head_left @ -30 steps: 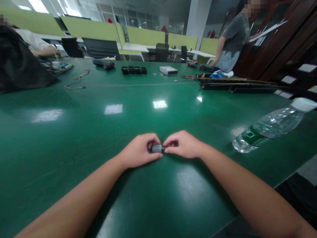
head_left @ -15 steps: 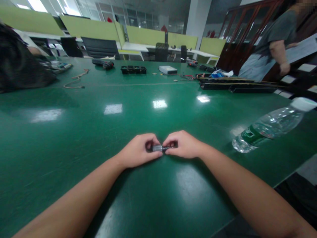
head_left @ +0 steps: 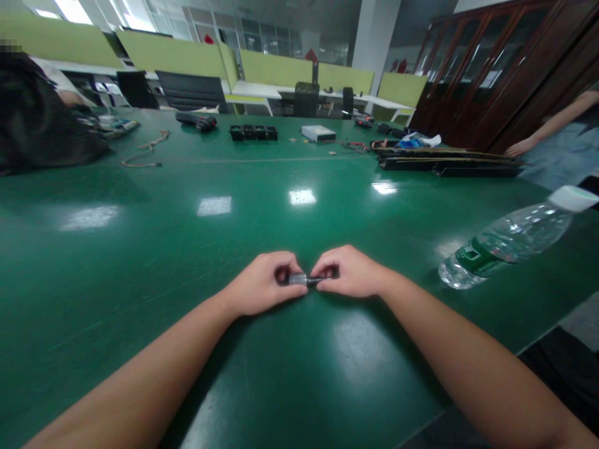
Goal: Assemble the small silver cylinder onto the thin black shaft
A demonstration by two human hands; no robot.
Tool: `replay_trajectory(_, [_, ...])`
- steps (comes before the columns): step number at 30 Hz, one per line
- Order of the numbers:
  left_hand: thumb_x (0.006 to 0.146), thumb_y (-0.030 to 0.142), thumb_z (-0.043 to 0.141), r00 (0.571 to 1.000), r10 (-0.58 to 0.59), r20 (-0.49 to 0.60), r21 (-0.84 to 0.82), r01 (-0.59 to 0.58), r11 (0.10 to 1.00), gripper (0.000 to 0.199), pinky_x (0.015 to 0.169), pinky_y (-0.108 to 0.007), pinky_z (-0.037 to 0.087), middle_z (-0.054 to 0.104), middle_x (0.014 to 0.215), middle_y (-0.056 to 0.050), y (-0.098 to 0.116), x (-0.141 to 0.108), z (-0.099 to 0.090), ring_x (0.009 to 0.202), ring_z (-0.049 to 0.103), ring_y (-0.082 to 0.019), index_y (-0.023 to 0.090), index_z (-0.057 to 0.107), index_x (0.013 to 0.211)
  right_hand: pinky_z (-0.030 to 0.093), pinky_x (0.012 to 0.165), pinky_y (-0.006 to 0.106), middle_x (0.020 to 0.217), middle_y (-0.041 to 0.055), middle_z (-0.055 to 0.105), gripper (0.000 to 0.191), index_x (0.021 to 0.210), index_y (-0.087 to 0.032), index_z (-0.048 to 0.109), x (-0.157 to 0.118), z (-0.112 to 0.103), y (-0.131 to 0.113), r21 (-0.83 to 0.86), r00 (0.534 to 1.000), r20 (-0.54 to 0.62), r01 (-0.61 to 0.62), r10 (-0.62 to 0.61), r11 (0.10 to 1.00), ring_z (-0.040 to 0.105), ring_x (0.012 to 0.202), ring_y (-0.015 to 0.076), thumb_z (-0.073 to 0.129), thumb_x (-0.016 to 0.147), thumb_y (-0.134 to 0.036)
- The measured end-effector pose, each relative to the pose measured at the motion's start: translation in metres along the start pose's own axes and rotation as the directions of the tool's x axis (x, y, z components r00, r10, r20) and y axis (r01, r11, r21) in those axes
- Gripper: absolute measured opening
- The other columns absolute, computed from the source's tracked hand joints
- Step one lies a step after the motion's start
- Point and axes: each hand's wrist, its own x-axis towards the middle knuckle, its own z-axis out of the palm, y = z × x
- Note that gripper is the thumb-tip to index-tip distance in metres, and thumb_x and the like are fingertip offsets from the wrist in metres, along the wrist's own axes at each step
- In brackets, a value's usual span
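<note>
1. Your left hand (head_left: pixel 264 284) is closed around a small grey cylinder (head_left: pixel 297 279), with the thumb on its near side and the curled fingers on its far side.
2. Your right hand (head_left: pixel 349 272) pinches the slim dark end (head_left: pixel 312 281) of that same piece between thumb and fingertips; the fingers hide part of it.
3. The cylinder lies crosswise between your two hands, near the middle of the scene, low over the green tabletop (head_left: pixel 281 231). You cannot tell whether it touches the surface.
4. To the right of your right hand, well apart from it, is a clear plastic bottle (head_left: pixel 491 252) with a green label and a white cap. It looks slanted in this view, cap toward the right; you cannot tell whether it stands or lies.
5. At the far side of the tabletop you have a row of black blocks (head_left: pixel 253 133), with a pale flat box (head_left: pixel 318 133) to their right and a loose cord (head_left: pixel 147 149) to their left.
6. Farther right lie long black strips (head_left: pixel 449 163), and a co-worker's hand (head_left: pixel 521 148) is near their right end.
</note>
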Motion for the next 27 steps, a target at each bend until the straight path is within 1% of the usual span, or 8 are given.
replay_trajectory(11, [0.078, 0.037, 0.072, 1.000, 0.005, 0.004, 0.010, -0.005, 1.000, 0.022, 0.062, -0.024, 0.039, 0.060, 0.074, 0.001, -0.001, 0.000, 0.000, 0.066, 0.053, -0.014, 0.016, 0.066, 0.083, 0.046, 0.068, 0.023, 0.081, 0.0025, 0.069, 0.018, 0.093, -0.015, 0.076, -0.002, -0.005, 0.002, 0.048, 0.998, 0.035, -0.048, 0.046, 0.998, 0.061, 0.073, 0.0120, 0.072, 0.076, -0.018])
replay_trajectory(20, [0.076, 0.036, 0.073, 1.000, 0.006, 0.011, 0.014, -0.007, 1.000, 0.022, 0.061, -0.024, 0.040, 0.061, 0.075, 0.001, 0.002, -0.001, -0.001, 0.067, 0.054, -0.014, 0.016, 0.065, 0.082, 0.045, 0.062, 0.022, 0.074, 0.0007, 0.066, 0.020, 0.093, -0.014, 0.075, -0.005, -0.011, 0.005, 0.123, 0.986, 0.106, -0.139, 0.126, 0.983, 0.058, 0.066, 0.0107, 0.073, 0.074, -0.018])
replay_trajectory(27, [0.076, 0.037, 0.073, 1.000, 0.000, 0.014, 0.006, 0.000, 1.000, 0.022, 0.061, -0.024, 0.041, 0.062, 0.075, 0.000, 0.003, 0.000, -0.001, 0.067, 0.055, -0.014, 0.017, 0.066, 0.082, 0.044, 0.061, 0.022, 0.073, 0.0004, 0.067, 0.020, 0.093, -0.014, 0.074, -0.007, -0.016, 0.006, 0.127, 0.980, 0.137, -0.163, 0.145, 0.979, 0.058, 0.065, 0.0106, 0.074, 0.074, -0.020])
